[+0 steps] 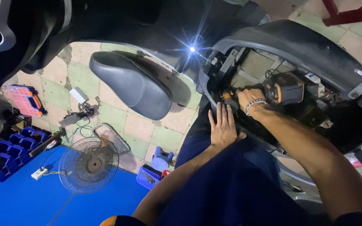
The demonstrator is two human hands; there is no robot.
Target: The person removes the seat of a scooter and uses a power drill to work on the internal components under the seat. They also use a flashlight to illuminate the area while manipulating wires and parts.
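Two hands work at the opened scooter body point(315, 46). Nearest us, our left hand point(223, 125) lies flat, fingers spread and holding nothing, braced on our leg at the edge of the opening. Just beyond, our right hand point(250, 100) is closed around the grip of the cordless drill point(281, 88), its nose pointing into the compartment. We judge the drill heavy and rigid, best held by its grip. Farther off, the detached seat point(133, 83) lies near a floor fan point(89, 164).

we see a dim scene: a small lamp point(192, 49) flares into a starburst at far centre, the scooter body point(298, 46) sits in shadow, and the edges bend wide.
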